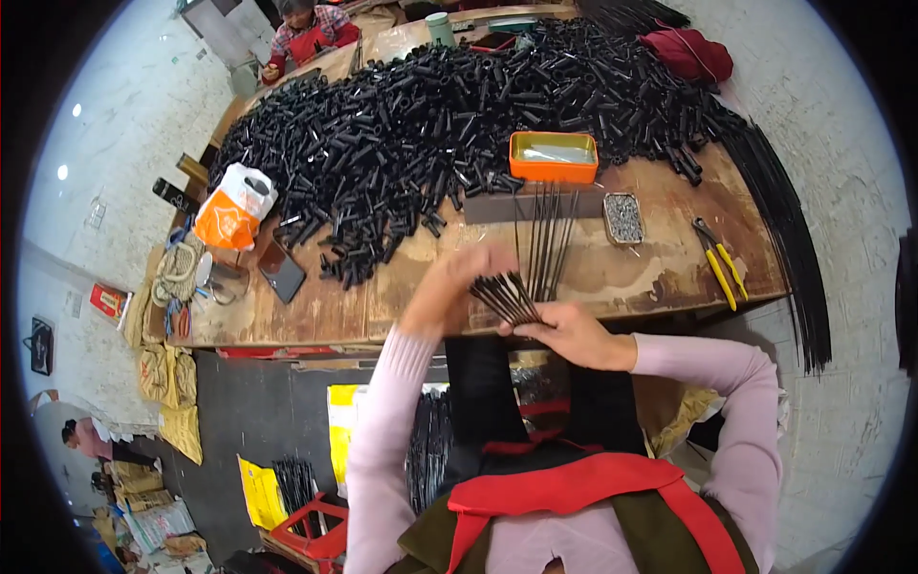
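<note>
My right hand (577, 337) is closed round the lower ends of a fanned bundle of thin black rods (505, 297), just over the table's near edge. My left hand (466, 273) is beside the upper ends of the bundle, smeared by motion, so its fingers cannot be made out. More thin black rods (546, 239) stretch away behind the bundle toward a long dark block (488, 209) on the table. An orange box (555, 172) stands beyond that block. Close by on the right is a small tray of little metal pieces (624, 218).
A big heap of short black tubes (411, 124) covers the far side of the wooden table (411, 287). Yellow-handled pliers (719, 265) lie right, near long black strips (794, 249). A phone (281, 271) and plastic bag (234, 208) lie left. Another person (308, 33) sits across the table.
</note>
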Demonstrator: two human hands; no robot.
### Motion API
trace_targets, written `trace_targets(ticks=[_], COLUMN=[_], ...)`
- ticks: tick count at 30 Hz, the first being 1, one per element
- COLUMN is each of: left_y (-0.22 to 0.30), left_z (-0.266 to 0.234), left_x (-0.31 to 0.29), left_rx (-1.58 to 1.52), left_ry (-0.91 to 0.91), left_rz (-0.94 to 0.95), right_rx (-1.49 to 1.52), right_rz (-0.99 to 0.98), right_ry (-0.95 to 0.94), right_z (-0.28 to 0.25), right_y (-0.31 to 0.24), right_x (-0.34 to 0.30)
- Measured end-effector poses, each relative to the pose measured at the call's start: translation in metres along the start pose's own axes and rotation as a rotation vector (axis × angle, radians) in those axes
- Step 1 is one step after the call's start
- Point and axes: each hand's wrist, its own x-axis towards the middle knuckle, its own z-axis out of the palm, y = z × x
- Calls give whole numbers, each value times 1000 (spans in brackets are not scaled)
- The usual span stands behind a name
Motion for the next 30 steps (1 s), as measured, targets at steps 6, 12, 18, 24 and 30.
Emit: trace_targets(ticks=[6, 12, 18, 24, 30], left_y=[89, 98, 103, 96, 99], left_z=[100, 124, 125, 130, 126], left_x=[-50, -37, -39, -37, -33], left_rx=[263, 157, 122, 133, 55], left_ry=[260, 298, 324, 283, 135], left_rz=[-102, 50, 106, 118, 61], right_rx=[-143, -66, -733, -902, -1170], right_rz=[-79, -124, -246, -276, -233], right_ry=[31, 36, -44, -32, 271], right_z=[-8, -12, -90, -137, -189], right_y=[2, 4, -28, 14, 43], right_x=[-5, -10, 6, 69, 168])
